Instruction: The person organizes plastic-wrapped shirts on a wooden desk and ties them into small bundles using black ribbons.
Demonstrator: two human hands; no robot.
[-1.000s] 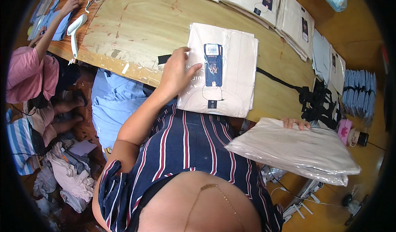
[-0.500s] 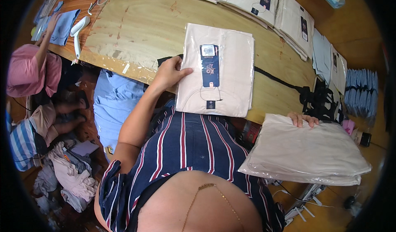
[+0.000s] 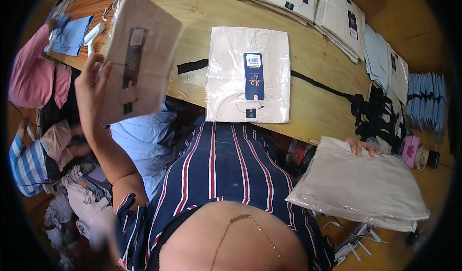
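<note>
A folded beige garment in a clear plastic bag, with a dark tag, hangs tilted up at the left. My left hand is closed on its left edge, thumb on the tagged face. At the table's near edge lies a second bagged beige garment, tag side up, across a black strap. Off to the right, my right hand grips the far edge of a stack of bagged beige garments; its fingertips show over the edge and the rest is hidden.
Stacks of bagged beige garments line the table's far edge. Bundled blue packages and a tangle of black straps are at right. A white handheld tool lies at left, near a person in pink.
My left hand has lifted a bagged garment off the table and swung it left, exposing another beneath. My right hand still holds its stack, which has shifted slightly right and down.
</note>
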